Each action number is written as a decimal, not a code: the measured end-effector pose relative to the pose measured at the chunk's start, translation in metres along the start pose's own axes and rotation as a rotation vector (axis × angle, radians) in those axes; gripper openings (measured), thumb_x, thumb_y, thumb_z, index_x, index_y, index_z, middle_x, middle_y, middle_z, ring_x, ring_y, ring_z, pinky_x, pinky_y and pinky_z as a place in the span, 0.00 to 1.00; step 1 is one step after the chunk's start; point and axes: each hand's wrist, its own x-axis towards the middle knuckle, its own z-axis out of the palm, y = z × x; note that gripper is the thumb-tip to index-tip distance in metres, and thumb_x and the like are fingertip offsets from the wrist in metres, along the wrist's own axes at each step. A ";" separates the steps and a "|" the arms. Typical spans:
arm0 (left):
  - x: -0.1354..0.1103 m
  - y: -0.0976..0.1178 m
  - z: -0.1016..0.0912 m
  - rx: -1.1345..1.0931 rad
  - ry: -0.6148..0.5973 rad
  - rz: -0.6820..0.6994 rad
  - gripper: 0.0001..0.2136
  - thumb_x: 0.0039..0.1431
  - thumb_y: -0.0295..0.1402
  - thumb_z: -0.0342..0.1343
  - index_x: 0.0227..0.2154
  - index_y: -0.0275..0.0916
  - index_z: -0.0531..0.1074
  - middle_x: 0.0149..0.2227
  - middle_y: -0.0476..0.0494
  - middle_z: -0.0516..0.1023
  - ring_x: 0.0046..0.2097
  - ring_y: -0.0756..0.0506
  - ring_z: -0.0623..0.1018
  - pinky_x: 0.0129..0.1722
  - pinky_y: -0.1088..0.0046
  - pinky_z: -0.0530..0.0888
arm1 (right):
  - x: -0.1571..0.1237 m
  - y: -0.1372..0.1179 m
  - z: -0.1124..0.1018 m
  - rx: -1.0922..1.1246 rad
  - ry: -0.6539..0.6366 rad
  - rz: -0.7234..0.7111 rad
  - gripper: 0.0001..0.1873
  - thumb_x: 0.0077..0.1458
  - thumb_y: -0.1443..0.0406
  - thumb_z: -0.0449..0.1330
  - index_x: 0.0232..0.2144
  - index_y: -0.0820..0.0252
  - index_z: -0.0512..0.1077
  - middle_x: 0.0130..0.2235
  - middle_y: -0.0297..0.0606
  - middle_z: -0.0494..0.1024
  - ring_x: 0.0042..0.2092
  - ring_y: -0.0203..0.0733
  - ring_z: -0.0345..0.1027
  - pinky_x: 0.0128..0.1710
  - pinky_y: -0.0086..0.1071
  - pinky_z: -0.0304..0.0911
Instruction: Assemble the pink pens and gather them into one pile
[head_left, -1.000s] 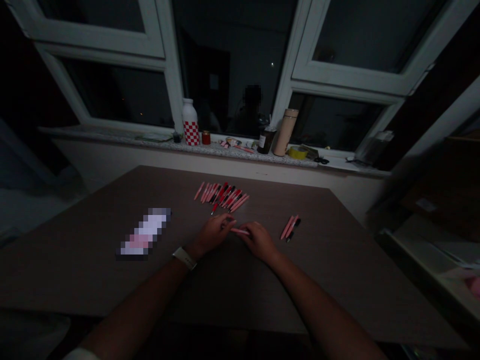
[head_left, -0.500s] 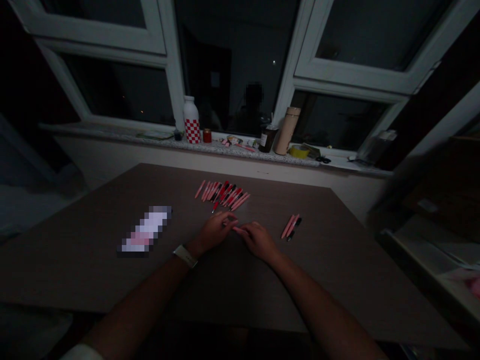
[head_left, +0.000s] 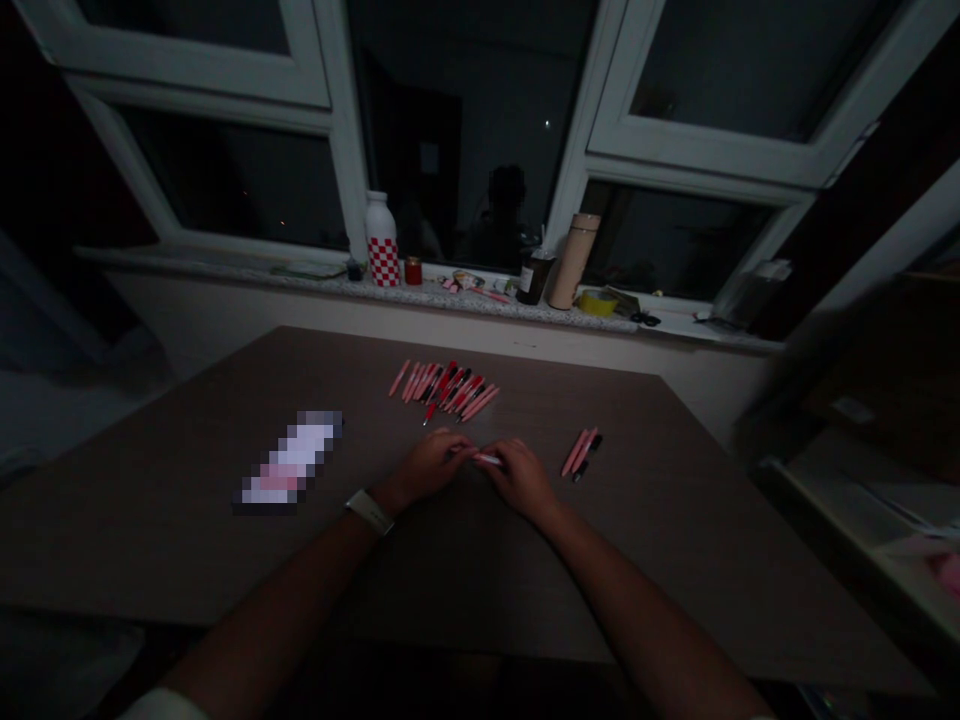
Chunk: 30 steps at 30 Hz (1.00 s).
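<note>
The bench (head_left: 187, 520) is dull brown, the pile of pens (head_left: 442, 391) at its far middle is pink and red with black parts, the pale pink pen (head_left: 487, 459) nearer shows whitish, and the white bottle (head_left: 383, 250) on the far sill has a red-and-white checkerboard pattern.

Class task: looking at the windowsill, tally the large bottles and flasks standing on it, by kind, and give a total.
White bottle with red check pattern: 1
Dark bottle: 1
Beige flask: 1
Total: 3
</note>
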 end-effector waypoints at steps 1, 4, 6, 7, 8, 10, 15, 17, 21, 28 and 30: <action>0.000 -0.001 0.000 0.000 0.002 -0.001 0.11 0.64 0.38 0.51 0.36 0.40 0.76 0.34 0.44 0.77 0.38 0.45 0.74 0.38 0.70 0.69 | 0.000 0.000 0.000 -0.002 -0.005 0.002 0.09 0.62 0.59 0.58 0.38 0.57 0.74 0.36 0.38 0.78 0.40 0.42 0.67 0.39 0.32 0.59; 0.001 -0.002 0.001 0.001 0.015 -0.006 0.10 0.63 0.38 0.52 0.35 0.40 0.77 0.33 0.45 0.77 0.38 0.45 0.74 0.39 0.70 0.69 | 0.001 0.000 0.001 -0.020 -0.028 0.002 0.12 0.63 0.58 0.55 0.40 0.57 0.75 0.36 0.39 0.78 0.40 0.42 0.67 0.39 0.32 0.59; 0.000 -0.002 0.000 -0.008 0.025 0.001 0.10 0.63 0.38 0.52 0.35 0.40 0.76 0.34 0.44 0.77 0.39 0.45 0.74 0.40 0.69 0.69 | 0.001 0.000 0.001 -0.047 -0.060 0.007 0.14 0.65 0.58 0.52 0.39 0.57 0.76 0.35 0.39 0.78 0.39 0.42 0.68 0.39 0.32 0.59; 0.000 -0.002 0.000 -0.013 0.030 0.007 0.09 0.63 0.38 0.53 0.35 0.40 0.76 0.35 0.44 0.77 0.40 0.45 0.74 0.41 0.69 0.69 | 0.001 -0.001 0.001 -0.062 -0.079 0.009 0.16 0.66 0.59 0.51 0.38 0.57 0.77 0.34 0.39 0.78 0.39 0.41 0.68 0.39 0.31 0.59; 0.000 -0.002 -0.001 -0.016 0.031 0.014 0.09 0.62 0.38 0.53 0.35 0.40 0.76 0.36 0.44 0.77 0.40 0.45 0.74 0.41 0.69 0.70 | 0.002 -0.001 0.001 -0.073 -0.093 0.011 0.17 0.66 0.59 0.50 0.37 0.57 0.77 0.33 0.39 0.78 0.38 0.41 0.68 0.39 0.31 0.59; 0.000 -0.001 -0.002 -0.014 0.023 0.025 0.09 0.62 0.38 0.54 0.35 0.41 0.76 0.36 0.45 0.76 0.40 0.45 0.74 0.41 0.70 0.70 | 0.002 -0.001 0.001 -0.084 -0.097 0.013 0.17 0.67 0.60 0.50 0.36 0.57 0.78 0.32 0.39 0.79 0.37 0.41 0.68 0.39 0.31 0.59; 0.000 0.000 -0.002 -0.004 0.022 0.013 0.10 0.63 0.39 0.52 0.37 0.40 0.75 0.37 0.44 0.78 0.41 0.45 0.75 0.42 0.69 0.69 | 0.001 -0.001 0.001 -0.021 -0.039 0.013 0.15 0.65 0.58 0.52 0.41 0.56 0.77 0.37 0.39 0.80 0.40 0.42 0.69 0.41 0.32 0.59; 0.000 0.000 -0.001 0.001 0.017 -0.007 0.12 0.64 0.39 0.51 0.38 0.40 0.76 0.37 0.44 0.78 0.41 0.44 0.75 0.43 0.68 0.69 | 0.001 -0.001 0.000 0.006 -0.019 0.007 0.13 0.64 0.58 0.54 0.42 0.56 0.76 0.39 0.39 0.80 0.42 0.42 0.69 0.42 0.32 0.60; 0.000 -0.001 -0.001 0.008 0.012 0.004 0.11 0.64 0.38 0.51 0.37 0.41 0.77 0.37 0.44 0.78 0.41 0.44 0.75 0.42 0.68 0.69 | 0.001 0.000 0.001 0.023 -0.011 0.005 0.13 0.63 0.58 0.55 0.41 0.57 0.75 0.40 0.39 0.79 0.42 0.42 0.69 0.43 0.32 0.60; 0.000 -0.002 -0.002 -0.001 0.020 0.056 0.10 0.64 0.37 0.51 0.36 0.40 0.77 0.36 0.44 0.78 0.41 0.45 0.74 0.43 0.69 0.68 | 0.001 0.000 0.001 -0.032 -0.069 0.007 0.16 0.66 0.58 0.50 0.43 0.57 0.77 0.38 0.40 0.80 0.41 0.42 0.70 0.42 0.32 0.60; 0.000 -0.001 -0.003 0.007 0.017 0.060 0.10 0.64 0.37 0.52 0.37 0.40 0.77 0.37 0.44 0.78 0.42 0.44 0.73 0.43 0.69 0.68 | 0.001 -0.002 0.000 -0.055 -0.091 0.010 0.17 0.66 0.59 0.50 0.43 0.56 0.77 0.38 0.40 0.80 0.40 0.42 0.70 0.41 0.31 0.59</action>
